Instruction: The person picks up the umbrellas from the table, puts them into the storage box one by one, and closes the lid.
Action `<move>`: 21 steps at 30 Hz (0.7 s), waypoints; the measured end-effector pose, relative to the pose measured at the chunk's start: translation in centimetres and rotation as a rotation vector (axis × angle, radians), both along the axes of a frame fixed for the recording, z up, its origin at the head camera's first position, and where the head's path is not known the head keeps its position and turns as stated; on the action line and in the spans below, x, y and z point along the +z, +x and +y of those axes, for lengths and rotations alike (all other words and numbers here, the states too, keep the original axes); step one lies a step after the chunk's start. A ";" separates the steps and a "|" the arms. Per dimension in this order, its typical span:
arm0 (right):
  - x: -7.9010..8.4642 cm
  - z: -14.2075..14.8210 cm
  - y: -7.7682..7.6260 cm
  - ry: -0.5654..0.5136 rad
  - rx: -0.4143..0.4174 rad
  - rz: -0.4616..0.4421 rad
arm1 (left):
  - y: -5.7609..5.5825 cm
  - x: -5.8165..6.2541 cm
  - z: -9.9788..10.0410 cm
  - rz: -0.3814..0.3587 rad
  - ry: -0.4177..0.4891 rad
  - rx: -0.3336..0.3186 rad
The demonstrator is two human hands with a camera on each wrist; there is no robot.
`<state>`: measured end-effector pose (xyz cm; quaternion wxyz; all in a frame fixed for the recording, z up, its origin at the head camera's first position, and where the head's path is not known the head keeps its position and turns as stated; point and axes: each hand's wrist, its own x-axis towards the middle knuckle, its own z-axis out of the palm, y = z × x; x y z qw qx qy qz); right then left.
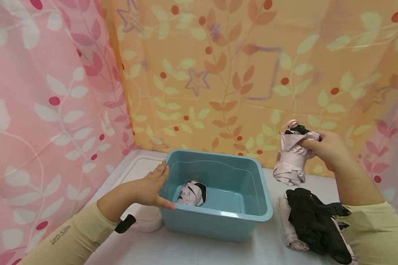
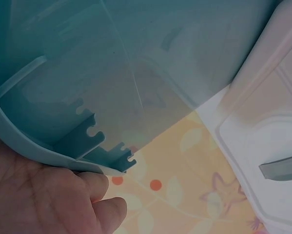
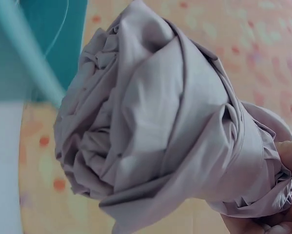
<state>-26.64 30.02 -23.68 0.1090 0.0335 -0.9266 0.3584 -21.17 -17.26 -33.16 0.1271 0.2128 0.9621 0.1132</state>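
My right hand (image 1: 330, 151) grips the top of a rolled bundle of pale pink cloth (image 1: 290, 165), raised to the right of a blue plastic tub (image 1: 215, 224). A band wraps its middle, and black material shows at its upper end. In the right wrist view the pink roll (image 3: 155, 107) shows its loosely coiled end, with fingers around the narrower part. My left hand (image 1: 149, 187) rests on the tub's near left corner, fingers spread along the rim and thumb over the front edge. Inside the tub, at the left, lies another pink and black cloth bundle (image 1: 192, 193).
Right of the tub lies a stack of rolled pink cloth (image 1: 293, 235) with black fabric (image 1: 313, 221) on top. A white lid (image 1: 147, 217) lies flat left of the tub and partly behind it. Patterned curtains (image 1: 199, 73) hang behind the white table surface (image 1: 199, 254).
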 end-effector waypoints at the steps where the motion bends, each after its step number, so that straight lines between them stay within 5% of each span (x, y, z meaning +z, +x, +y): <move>1: 0.2 -1.0 -0.2 -0.014 0.023 0.000 | 0.0 0.0 0.0 0.002 0.005 -0.003; 8: 0.3 -8.0 -1.5 -0.085 0.150 -0.062 | 0.0 0.2 -0.1 -0.002 0.019 -0.003; 21: -2.8 -19.7 -4.6 -0.106 0.232 -0.256 | 0.1 0.3 0.1 0.003 0.010 -0.012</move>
